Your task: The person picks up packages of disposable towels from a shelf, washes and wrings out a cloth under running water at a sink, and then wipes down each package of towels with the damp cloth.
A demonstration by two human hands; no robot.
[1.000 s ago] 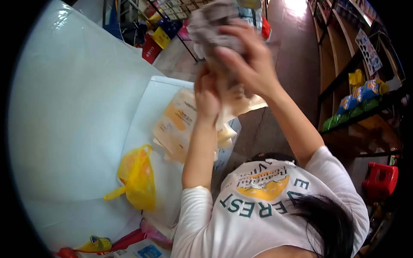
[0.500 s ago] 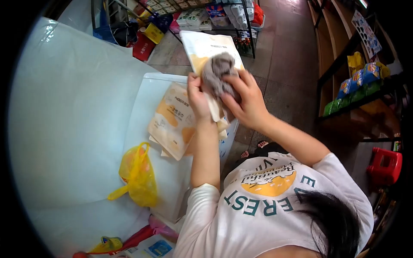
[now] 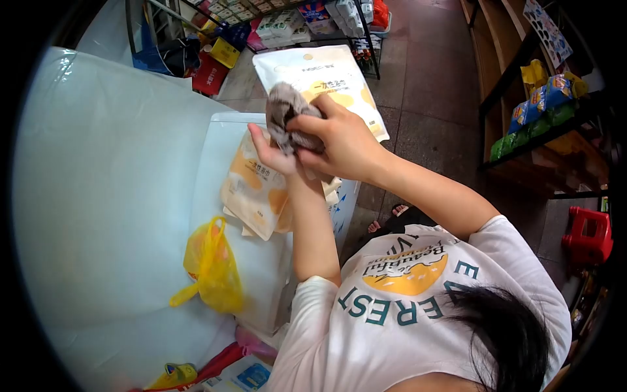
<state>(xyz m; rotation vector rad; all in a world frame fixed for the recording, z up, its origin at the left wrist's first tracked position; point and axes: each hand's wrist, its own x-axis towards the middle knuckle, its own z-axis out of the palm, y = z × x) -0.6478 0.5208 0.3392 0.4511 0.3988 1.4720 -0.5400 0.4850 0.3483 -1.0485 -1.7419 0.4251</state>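
Note:
My right hand (image 3: 343,140) is closed on a crumpled grey-brown cloth (image 3: 287,111), which lies against the near left corner of a white-and-yellow bath towel packet (image 3: 333,72). Under the cloth, my left hand (image 3: 277,157) supports the packet, its thumb sticking out to the side and its other fingers hidden. The packet is tilted, its printed front facing me. Below my hands, a similar packet (image 3: 255,189) rests on others on a white box-like surface (image 3: 222,130).
A knotted yellow plastic bag (image 3: 215,268) sits left of my left forearm. Shelves with packaged goods (image 3: 287,26) stand ahead, and a shelf with blue and green packs (image 3: 535,117) is at the right. A red stool (image 3: 588,235) stands on the floor.
The packet has swung to the right and shows more of its front. My right hand and the cloth have moved left, down to the packet's near left corner. My left thumb has spread outward.

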